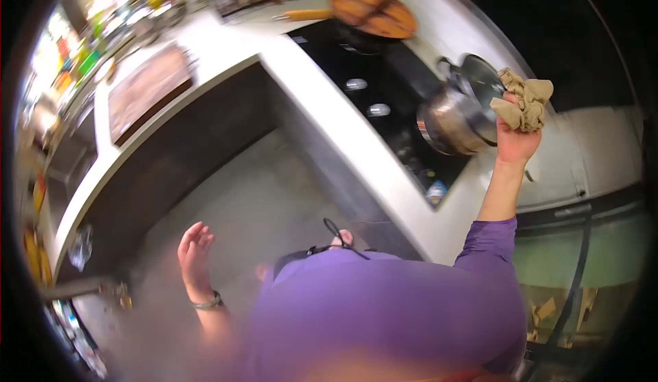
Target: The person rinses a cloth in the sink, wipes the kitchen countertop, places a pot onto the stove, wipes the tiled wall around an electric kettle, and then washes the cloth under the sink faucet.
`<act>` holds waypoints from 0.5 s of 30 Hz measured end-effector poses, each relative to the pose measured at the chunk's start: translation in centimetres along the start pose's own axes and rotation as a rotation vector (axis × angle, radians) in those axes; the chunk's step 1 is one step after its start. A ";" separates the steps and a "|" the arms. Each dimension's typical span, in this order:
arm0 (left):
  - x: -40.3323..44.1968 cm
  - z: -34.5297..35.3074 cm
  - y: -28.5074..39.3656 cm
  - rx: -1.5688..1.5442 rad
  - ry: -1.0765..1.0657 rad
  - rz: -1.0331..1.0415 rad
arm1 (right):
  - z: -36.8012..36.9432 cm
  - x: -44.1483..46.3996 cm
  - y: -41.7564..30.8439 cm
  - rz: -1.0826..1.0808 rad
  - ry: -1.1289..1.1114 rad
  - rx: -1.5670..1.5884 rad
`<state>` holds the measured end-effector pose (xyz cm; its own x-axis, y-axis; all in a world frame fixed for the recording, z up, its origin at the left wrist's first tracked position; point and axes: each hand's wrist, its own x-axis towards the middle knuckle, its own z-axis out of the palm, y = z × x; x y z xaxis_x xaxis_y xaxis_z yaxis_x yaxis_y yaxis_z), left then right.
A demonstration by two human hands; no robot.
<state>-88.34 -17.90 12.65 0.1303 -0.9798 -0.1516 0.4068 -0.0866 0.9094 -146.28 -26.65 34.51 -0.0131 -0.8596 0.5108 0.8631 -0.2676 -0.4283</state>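
Observation:
My right hand (518, 135), raised at the right, is closed on a crumpled beige cloth (531, 101). Just left of it is a metal pot (449, 120) on the black cooktop (391, 87), with a dark-rimmed glass lid (483, 80) tilted at its side. The cloth and fingers hide whether the hand also touches the lid. Low at the left, my left hand (196, 248) hangs over the floor, fingers apart and holding nothing, with a band on its wrist.
A round brown pan (373, 12) with a wooden handle sits at the cooktop's far end. On the left counter (233, 43) lies a wooden board (149, 93). Blurred dishes crowd the upper left. A glass-fronted cabinet (617, 245) stands at the right.

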 end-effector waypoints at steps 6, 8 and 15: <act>-7.7 -15.3 9.9 -0.057 0.130 0.195 | 7.6 2.9 29.1 0.313 0.160 0.055; -10.1 -18.8 13.2 -0.116 0.204 0.282 | 10.5 4.3 39.9 0.619 -0.006 0.336; -11.0 -30.5 17.7 -0.146 0.422 0.388 | 23.6 4.0 73.6 1.148 -0.090 0.468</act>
<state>-54.99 -3.15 18.59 0.6304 -0.7762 0.0132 0.3737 0.3184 0.8712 -70.87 -39.50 22.58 0.8869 -0.4560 0.0736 0.4496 0.8160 -0.3632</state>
